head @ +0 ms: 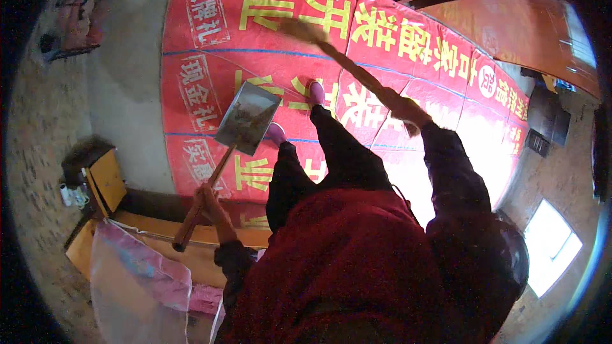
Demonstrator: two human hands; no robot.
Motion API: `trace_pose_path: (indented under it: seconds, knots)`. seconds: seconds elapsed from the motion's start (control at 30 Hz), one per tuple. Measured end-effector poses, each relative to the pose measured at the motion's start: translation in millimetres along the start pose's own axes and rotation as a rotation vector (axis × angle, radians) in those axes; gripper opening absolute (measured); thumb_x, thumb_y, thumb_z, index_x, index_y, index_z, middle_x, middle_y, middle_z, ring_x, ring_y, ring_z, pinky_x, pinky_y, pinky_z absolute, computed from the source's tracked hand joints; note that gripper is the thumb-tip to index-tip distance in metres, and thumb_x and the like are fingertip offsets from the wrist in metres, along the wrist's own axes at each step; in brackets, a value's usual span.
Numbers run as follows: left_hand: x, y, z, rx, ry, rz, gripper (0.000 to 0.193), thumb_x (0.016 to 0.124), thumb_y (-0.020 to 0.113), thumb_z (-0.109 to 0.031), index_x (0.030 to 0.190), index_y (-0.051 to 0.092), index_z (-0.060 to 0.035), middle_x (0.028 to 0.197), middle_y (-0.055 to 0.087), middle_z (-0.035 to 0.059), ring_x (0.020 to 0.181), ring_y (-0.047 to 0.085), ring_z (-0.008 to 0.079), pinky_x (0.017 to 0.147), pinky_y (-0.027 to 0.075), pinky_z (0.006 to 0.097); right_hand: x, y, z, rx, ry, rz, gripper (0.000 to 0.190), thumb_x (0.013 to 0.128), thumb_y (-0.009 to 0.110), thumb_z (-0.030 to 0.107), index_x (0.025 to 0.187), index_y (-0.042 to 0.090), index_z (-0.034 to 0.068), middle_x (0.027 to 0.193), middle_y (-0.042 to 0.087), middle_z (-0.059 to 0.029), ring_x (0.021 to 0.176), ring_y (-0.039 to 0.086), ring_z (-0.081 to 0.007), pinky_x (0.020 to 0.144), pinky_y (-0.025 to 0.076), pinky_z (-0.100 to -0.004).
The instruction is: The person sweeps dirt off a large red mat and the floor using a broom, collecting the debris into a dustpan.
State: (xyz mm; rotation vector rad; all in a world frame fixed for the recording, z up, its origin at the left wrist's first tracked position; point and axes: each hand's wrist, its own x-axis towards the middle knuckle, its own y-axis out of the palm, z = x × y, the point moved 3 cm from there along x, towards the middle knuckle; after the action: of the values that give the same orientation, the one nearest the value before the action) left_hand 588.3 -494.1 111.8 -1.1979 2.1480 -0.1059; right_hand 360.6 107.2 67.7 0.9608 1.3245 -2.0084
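Observation:
My left hand [206,201] grips the wooden handle [221,168] of a metal dustpan. The dustpan's pan [249,115] is held out ahead of my feet, with some brownish debris or dirt on its surface. My right hand [410,112] is closed around the stick of a broom [348,63] at the right. Its head [302,31] points away to the upper left and is blurred, so whether it touches the floor I cannot tell. Below both tools spreads a red printed floor sheet [282,64] bearing large yellow and white writing. My pink shoes [316,93] stand on it.
Along the lower left runs a wooden bed or bench [158,235] with pink cloth [143,267] on it. A dark red wooden piece of furniture [483,24] borders the far side. Bare grey floor [129,71] lies left of the sheet. Bright window light enters from the right.

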Motion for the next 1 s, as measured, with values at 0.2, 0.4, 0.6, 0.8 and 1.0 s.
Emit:
trace_pose_path:
  seconds: [0.2, 0.4, 0.6, 0.8, 1.0]
  knots:
    - [4, -15, 25, 0.065, -0.063, -0.026, 0.032, 0.078, 0.059, -0.025, 0.097, 0.045, -0.0043, 0.088, 0.052, 0.0094, 0.073, 0.054, 0.0173, 0.062, 0.048, 0.0262, 51, 17, -10, 0.923, -0.010, -0.189, 0.029, 0.082, 0.048, 0.032, 0.098, 0.044, 0.008, 0.075, 0.045, -0.0032, 0.061, 0.040, -0.0128, 0.052, 0.038, -0.0327]
    - [9, -18, 19, -0.004, -0.072, 0.002, 0.036, 0.077, 0.059, -0.026, 0.101, 0.043, -0.0042, 0.086, 0.053, 0.0099, 0.074, 0.054, 0.0182, 0.061, 0.047, 0.0266, 151, -37, 48, 0.803, 0.039, -0.098, 0.028, 0.065, 0.060, 0.013, 0.088, 0.047, 0.002, 0.059, 0.049, -0.0077, 0.051, 0.049, -0.0228, 0.044, 0.038, -0.0363]
    - [-10, -14, -6, -0.054, -0.031, -0.015, 0.033, 0.078, 0.059, -0.026, 0.097, 0.043, -0.0046, 0.085, 0.052, 0.0084, 0.072, 0.053, 0.0166, 0.062, 0.046, 0.0261, 104, -43, 169, -0.047, 0.118, 0.028, 0.045, 0.062, 0.061, 0.007, 0.104, 0.046, 0.000, 0.077, 0.059, -0.0158, 0.061, 0.056, -0.0246, 0.054, 0.044, -0.0373]
    - [-14, -2, -23, -0.078, -0.028, -0.020, 0.029, 0.078, 0.059, -0.025, 0.093, 0.045, -0.0045, 0.086, 0.053, 0.0080, 0.072, 0.053, 0.0165, 0.060, 0.046, 0.0264, 59, -45, 85, -0.032, -0.332, -0.135, 0.038, 0.062, 0.064, 0.016, 0.094, 0.052, 0.000, 0.075, 0.059, -0.0128, 0.066, 0.055, -0.0228, 0.061, 0.044, -0.0361]
    - [-5, -8, -4, -0.054, -0.082, -0.059, 0.028, 0.078, 0.059, -0.023, 0.094, 0.045, -0.0041, 0.087, 0.053, 0.0091, 0.073, 0.053, 0.0167, 0.061, 0.047, 0.0269, 115, -35, 14, 0.639, -0.274, -0.222, 0.035, 0.067, 0.061, 0.012, 0.100, 0.050, 0.007, 0.060, 0.048, -0.0053, 0.039, 0.038, -0.0158, 0.037, 0.035, -0.0326]
